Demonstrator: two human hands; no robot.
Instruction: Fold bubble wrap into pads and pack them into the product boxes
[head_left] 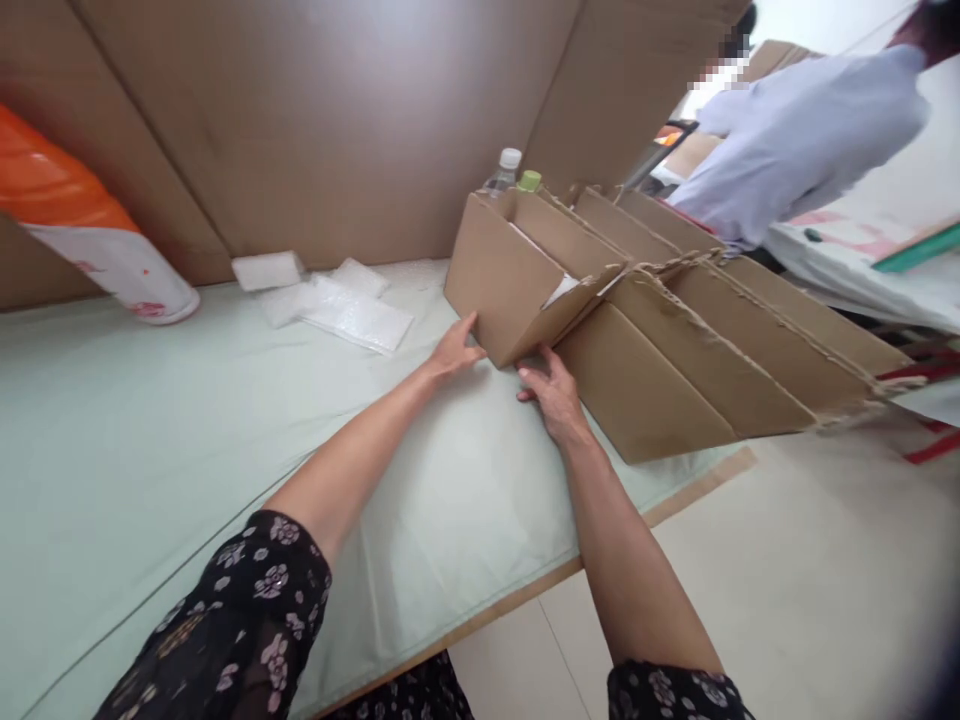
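An open-topped brown cardboard box stands at the back of the table, with its near corner pointing toward me. My left hand is at the left side of that corner, thumb and fingers apart, its fingertips at the lower edge. On the other side, my right hand has its fingers spread and partly bent by the bottom edge; whether they press on it I cannot tell. Close to the right hand is a larger cardboard box with dividers, tilted along the table's edge.
Bubble-wrap pouches and a white block lie at the back left, near an orange-and-white bottle. Tall cardboard walls the back. Capped bottles stand behind the box. A person in a light shirt is at the right.
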